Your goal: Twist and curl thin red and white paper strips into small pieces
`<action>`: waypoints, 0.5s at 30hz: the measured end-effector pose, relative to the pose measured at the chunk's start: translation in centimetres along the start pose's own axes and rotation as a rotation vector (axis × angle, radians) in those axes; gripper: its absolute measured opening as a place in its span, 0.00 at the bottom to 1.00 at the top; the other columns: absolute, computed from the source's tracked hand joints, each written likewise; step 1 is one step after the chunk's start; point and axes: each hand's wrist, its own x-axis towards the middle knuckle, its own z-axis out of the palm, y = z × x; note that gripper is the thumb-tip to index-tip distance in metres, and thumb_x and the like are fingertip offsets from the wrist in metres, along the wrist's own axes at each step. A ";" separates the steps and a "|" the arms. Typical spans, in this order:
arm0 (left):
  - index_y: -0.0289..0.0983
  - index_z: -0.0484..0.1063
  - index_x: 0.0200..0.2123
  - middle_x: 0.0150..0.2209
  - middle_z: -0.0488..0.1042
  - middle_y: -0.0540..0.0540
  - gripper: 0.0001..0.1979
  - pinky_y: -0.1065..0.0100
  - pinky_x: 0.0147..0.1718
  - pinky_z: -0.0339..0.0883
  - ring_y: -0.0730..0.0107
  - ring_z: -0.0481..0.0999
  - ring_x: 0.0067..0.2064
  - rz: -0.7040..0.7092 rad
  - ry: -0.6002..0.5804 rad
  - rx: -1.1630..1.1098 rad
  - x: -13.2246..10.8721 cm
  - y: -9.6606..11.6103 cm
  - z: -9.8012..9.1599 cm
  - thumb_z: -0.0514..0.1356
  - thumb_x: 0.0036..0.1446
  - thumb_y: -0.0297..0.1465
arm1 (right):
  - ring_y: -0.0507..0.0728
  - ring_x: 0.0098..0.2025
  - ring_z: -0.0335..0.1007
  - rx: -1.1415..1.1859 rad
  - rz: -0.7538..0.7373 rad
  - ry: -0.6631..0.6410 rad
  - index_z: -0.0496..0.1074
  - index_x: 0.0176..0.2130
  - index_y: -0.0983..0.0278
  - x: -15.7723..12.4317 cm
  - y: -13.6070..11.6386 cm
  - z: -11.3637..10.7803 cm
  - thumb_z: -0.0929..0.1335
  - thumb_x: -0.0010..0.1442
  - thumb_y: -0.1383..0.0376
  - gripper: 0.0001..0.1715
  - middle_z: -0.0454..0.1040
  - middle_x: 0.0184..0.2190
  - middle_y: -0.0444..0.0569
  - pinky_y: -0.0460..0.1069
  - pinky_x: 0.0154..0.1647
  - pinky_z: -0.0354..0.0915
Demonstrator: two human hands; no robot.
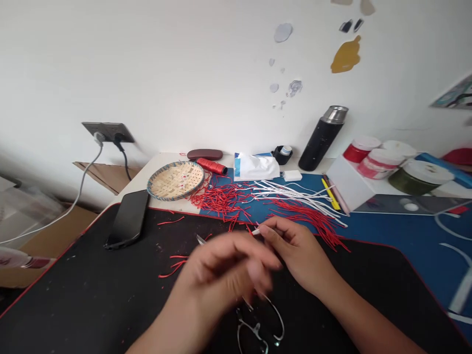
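Left of the hands, the black mat (73, 295) lies open, with a few red strips (173, 263) at 9 o'clock. The blurred left hand (224, 275) shows no clear grip; scissors (258, 324) sit at its 5 o'clock. The right hand (298, 253) pinches a short white strip (255, 231) firmly, just inside the mat's far edge.

Twelve o'clock: red strips (221, 199) and white strips (295, 194) on a blue mat (391, 236); eleven: tan woven tray (175, 179), blue rim; nine: black desk pad (73, 300), red edging.
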 end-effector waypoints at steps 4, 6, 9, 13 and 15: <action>0.43 0.82 0.45 0.44 0.83 0.44 0.14 0.61 0.43 0.72 0.55 0.79 0.44 0.239 0.340 0.261 6.6 6.5 2.3 0.67 0.62 0.45 | 0.51 0.21 0.66 -0.017 -0.034 0.034 0.73 0.36 0.61 0.1 -0.1 -0.3 0.68 0.69 0.50 0.18 0.68 0.21 0.40 0.46 0.24 0.63; 0.45 0.81 0.52 0.54 0.81 0.42 0.18 0.56 0.52 0.70 0.50 0.78 0.53 0.300 0.288 0.423 7.2 6.6 2.1 0.66 0.63 0.45 | 0.51 0.21 0.66 -0.015 -0.064 0.029 0.73 0.37 0.61 0.2 0.0 -0.4 0.67 0.70 0.53 0.16 0.68 0.21 0.40 0.46 0.23 0.62; 0.47 0.79 0.58 0.57 0.81 0.43 0.21 0.53 0.58 0.67 0.49 0.77 0.57 0.309 0.131 0.541 7.3 5.2 1.4 0.62 0.66 0.46 | 0.50 0.22 0.67 -0.063 -0.110 0.015 0.75 0.38 0.62 0.2 0.2 -0.6 0.67 0.70 0.56 0.13 0.69 0.23 0.40 0.46 0.25 0.63; 0.42 0.84 0.47 0.46 0.85 0.43 0.19 0.56 0.50 0.72 0.51 0.81 0.48 0.201 0.009 0.567 8.2 4.6 0.8 0.61 0.66 0.48 | 0.51 0.24 0.70 -0.184 -0.173 0.012 0.77 0.40 0.62 0.2 0.2 -1.0 0.67 0.71 0.58 0.12 0.71 0.24 0.40 0.46 0.28 0.64; 0.42 0.84 0.44 0.42 0.86 0.44 0.19 0.59 0.46 0.73 0.53 0.82 0.44 0.158 -0.046 0.555 8.5 4.9 0.7 0.63 0.64 0.48 | 0.51 0.25 0.70 -0.261 -0.203 0.020 0.78 0.40 0.61 0.2 0.0 -1.2 0.67 0.72 0.60 0.11 0.72 0.24 0.40 0.46 0.30 0.64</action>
